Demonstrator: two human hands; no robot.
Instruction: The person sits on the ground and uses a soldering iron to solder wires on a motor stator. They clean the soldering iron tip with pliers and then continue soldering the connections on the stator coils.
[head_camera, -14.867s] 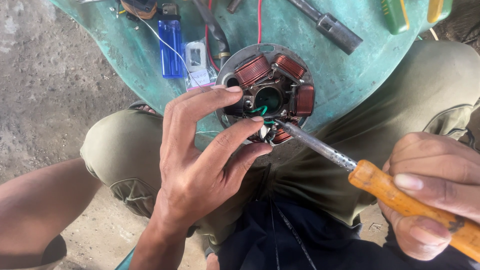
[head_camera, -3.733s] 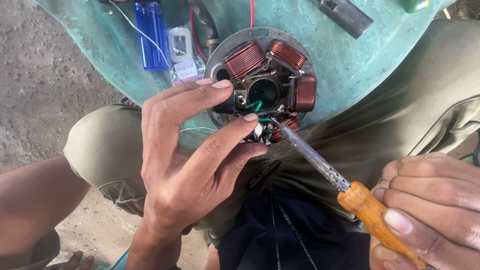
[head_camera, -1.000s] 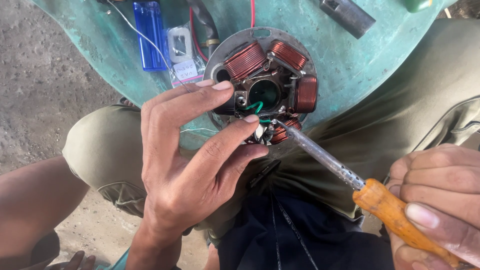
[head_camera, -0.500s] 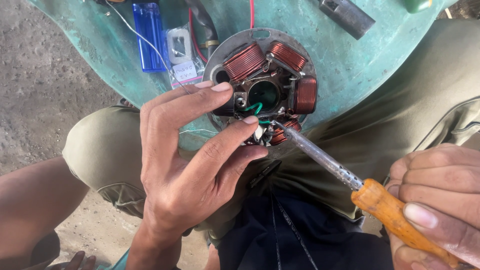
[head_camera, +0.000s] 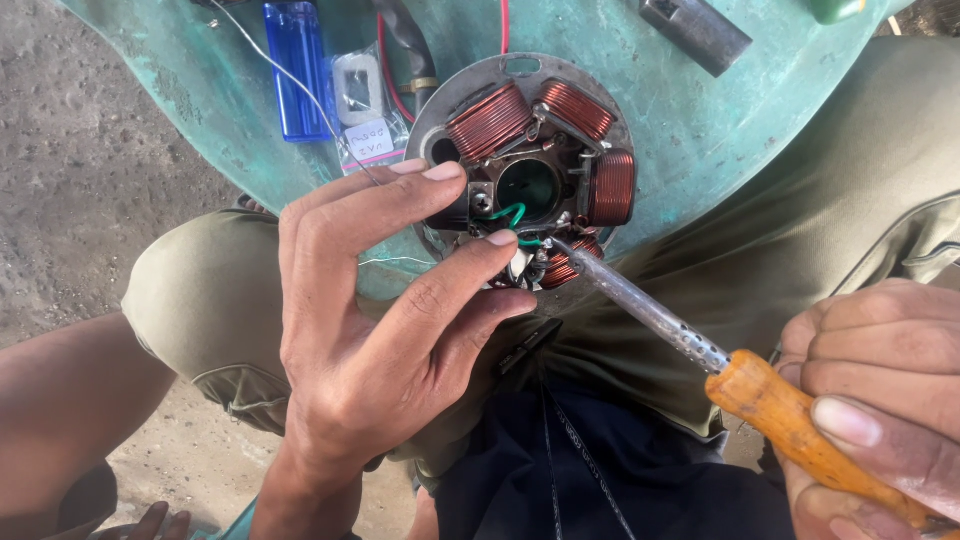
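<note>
A round metal stator plate (head_camera: 450, 100) with several copper coils (head_camera: 487, 122) lies at the near edge of a green plastic seat (head_camera: 700, 130). My left hand (head_camera: 375, 330) holds the plate's near side, and its fingertips pinch a green wire (head_camera: 514, 214) at the centre. My right hand (head_camera: 880, 400) grips the orange handle of a soldering iron (head_camera: 650, 310). The iron's metal tip touches the plate next to the green wire, right by my left fingertip.
On the green seat lie a blue lighter (head_camera: 297, 65), a small clear packet with a metal part (head_camera: 360, 100), red and black cables (head_camera: 400, 50) and a dark metal tool (head_camera: 695, 32). My knees in khaki shorts (head_camera: 190, 300) are below. Bare concrete floor (head_camera: 80, 170) is at left.
Over the last second the soldering iron's tip has stayed at the green wire with only slight shifts. My left hand keeps the same hold.
</note>
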